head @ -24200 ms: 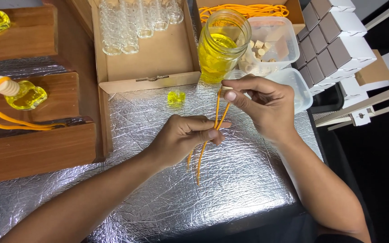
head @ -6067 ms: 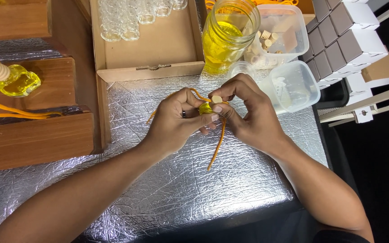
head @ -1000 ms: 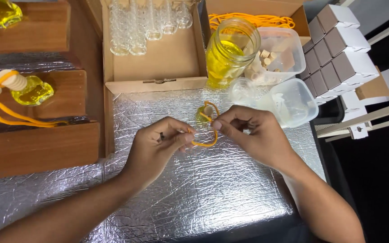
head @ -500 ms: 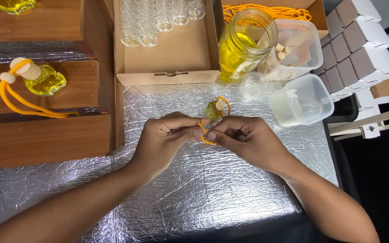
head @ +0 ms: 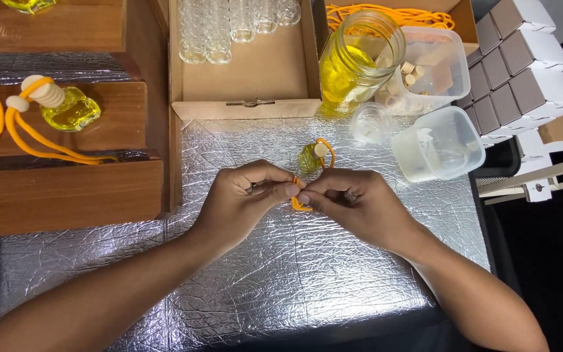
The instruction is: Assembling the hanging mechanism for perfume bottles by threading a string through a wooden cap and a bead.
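Note:
My left hand (head: 245, 199) and my right hand (head: 350, 202) meet fingertip to fingertip over the foil-covered table (head: 281, 274). Both pinch an orange cord (head: 298, 203) between thumbs and forefingers. The cord loops up to a small glass bottle of yellow liquid (head: 311, 156) with a pale stopper, which lies on the foil just beyond my fingers. Most of the cord is hidden inside my hands.
A big jar of yellow liquid (head: 353, 62) stands behind. Beside it are clear plastic tubs (head: 438, 143) and a small clear lid (head: 371, 122). A cardboard box (head: 242, 72) holds empty glass bottles. A finished bottle with cord (head: 66, 107) rests on wooden steps (head: 66, 189) at left. Small boxes (head: 522, 58) stack at right.
The two hands have closed together on the cord, and its loop between them has shrunk. The small bottle stays just beyond the fingers.

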